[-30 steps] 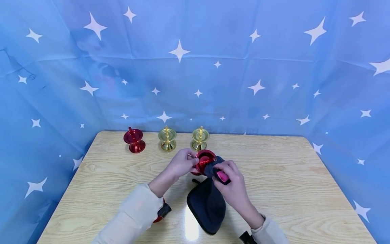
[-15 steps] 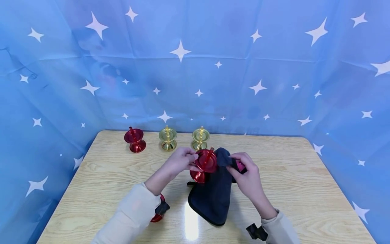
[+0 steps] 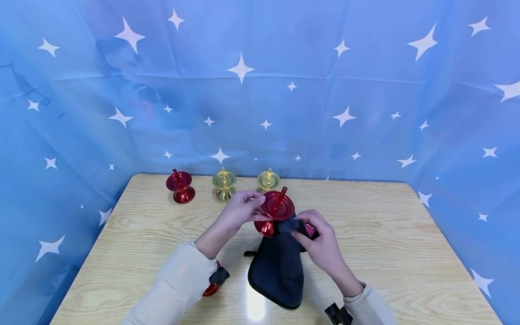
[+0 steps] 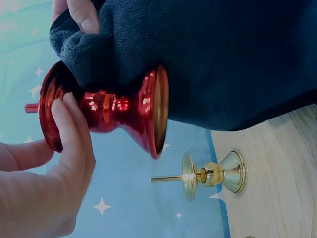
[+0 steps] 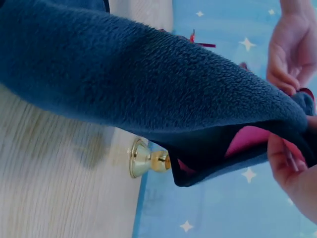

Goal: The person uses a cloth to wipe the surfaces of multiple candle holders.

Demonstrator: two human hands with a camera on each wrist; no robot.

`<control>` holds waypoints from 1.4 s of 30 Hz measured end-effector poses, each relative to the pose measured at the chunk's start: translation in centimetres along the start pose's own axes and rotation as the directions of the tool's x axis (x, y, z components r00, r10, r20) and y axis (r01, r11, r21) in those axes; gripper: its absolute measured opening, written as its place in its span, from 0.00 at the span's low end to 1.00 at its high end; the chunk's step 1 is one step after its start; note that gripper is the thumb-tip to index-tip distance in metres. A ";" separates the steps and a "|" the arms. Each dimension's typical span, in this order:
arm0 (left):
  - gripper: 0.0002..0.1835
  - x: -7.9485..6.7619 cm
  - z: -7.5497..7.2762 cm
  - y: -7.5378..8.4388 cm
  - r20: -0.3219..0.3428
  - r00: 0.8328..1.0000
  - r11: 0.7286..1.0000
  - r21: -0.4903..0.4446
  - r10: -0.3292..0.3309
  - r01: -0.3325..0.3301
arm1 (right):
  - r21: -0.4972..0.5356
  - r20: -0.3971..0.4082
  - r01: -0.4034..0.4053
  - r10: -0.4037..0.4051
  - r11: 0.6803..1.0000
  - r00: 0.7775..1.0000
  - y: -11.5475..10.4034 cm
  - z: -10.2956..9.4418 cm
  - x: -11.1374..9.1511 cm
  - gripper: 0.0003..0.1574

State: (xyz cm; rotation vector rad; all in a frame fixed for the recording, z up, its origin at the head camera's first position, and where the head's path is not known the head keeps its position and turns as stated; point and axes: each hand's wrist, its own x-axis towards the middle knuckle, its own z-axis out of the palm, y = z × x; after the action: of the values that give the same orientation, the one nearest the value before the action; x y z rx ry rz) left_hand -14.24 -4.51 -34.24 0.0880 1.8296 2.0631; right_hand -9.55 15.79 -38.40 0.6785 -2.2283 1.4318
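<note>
Just below centre frame, left hand [image 3: 240, 210] pinches a red candlestick [image 3: 271, 212], right hand [image 3: 320, 243] pinches dark cloth [image 3: 278, 275] against it: wiping, I'd guess; next move calls for turning it. One gold candlestick [image 3: 224, 180] stands left of centre.

With twelve at the far edge of the pale wood-grain counter [image 3: 386, 248], a red candle holder [image 3: 180, 184] stands upright at ten o'clock from the middle, a gold candle holder [image 3: 224, 181] at eleven and a second gold candle holder [image 3: 269, 181] at twelve, its base partly hidden, each with a spike rising from its dish. A red object [image 3: 211, 290] shows only in part at eight, and a patch of glare [image 3: 255, 304] lies near six. From nine through twelve to three hangs a creased blue backdrop [image 3: 292, 54] printed with white four-pointed stars.
</note>
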 end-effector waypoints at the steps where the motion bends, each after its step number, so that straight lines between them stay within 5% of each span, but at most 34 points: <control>1: 0.12 0.0 0.0 -0.1 -0.008 1.000 1.000 0.024 0.003 -0.003 | 0.006 -0.007 -0.007 0.007 1.000 1.000 -0.1 0.0 0.0 0.21; 10: 0.17 -0.2 -0.2 -0.4 0.056 0.997 0.969 0.235 0.061 -0.073 | 0.014 -0.049 -0.096 0.096 0.995 0.994 -0.6 -0.5 0.4 0.21; 18: 0.26 -0.3 -0.3 -0.7 0.205 0.969 0.965 0.191 0.137 -0.177 | 0.043 -0.048 -0.242 0.244 0.969 0.969 -0.9 -1.5 1.0 0.17; 22: 0.28 -0.4 -0.1 -0.8 0.220 0.958 0.951 0.206 0.183 -0.229 | 0.070 -0.028 -0.266 0.268 0.962 0.963 -0.8 -1.8 1.1 0.17; 42: 0.35 -0.4 0.6 -0.9 0.158 0.985 0.948 0.295 0.072 -0.117 | 0.103 -0.001 -0.360 0.362 0.927 0.932 -0.6 -2.0 1.6 0.17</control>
State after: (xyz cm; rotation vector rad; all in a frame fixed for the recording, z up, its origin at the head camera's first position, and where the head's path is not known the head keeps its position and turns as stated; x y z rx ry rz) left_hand -13.49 -3.95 -34.97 0.4062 2.0694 1.7648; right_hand -10.32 17.14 -36.27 0.2865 -2.3659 1.7246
